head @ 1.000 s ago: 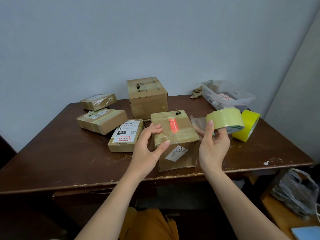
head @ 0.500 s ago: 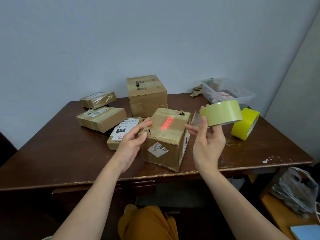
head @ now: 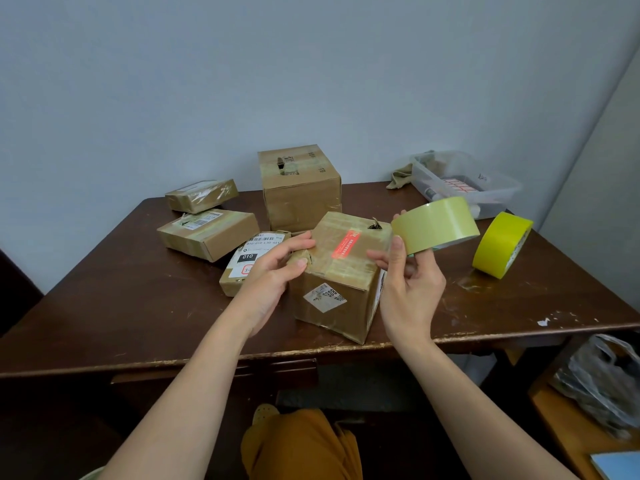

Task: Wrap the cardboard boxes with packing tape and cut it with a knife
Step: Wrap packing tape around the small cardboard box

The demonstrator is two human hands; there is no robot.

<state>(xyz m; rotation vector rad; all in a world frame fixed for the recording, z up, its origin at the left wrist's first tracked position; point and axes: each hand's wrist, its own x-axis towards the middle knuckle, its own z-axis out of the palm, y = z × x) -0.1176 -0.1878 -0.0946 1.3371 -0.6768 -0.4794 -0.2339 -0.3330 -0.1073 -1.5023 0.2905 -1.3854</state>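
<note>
Left hand [head: 273, 271] grips the upper left corner of the cardboard box [head: 341, 275], tilted at the bench [head: 104, 306] front edge. Right hand [head: 412, 285], raised palm-up, pinches the pale tape roll [head: 436, 225] beside it.

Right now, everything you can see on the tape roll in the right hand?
The tape roll is pale olive-green, glossy packing tape, wide, wound thick on a core whose edge shows white and green. It is held in the air, tilted, above the table's near right part and beside the box with the red sticker. The right hand grips it from below, thumb on its outer face, fingers under and behind. No loose end is clearly visible.
</note>
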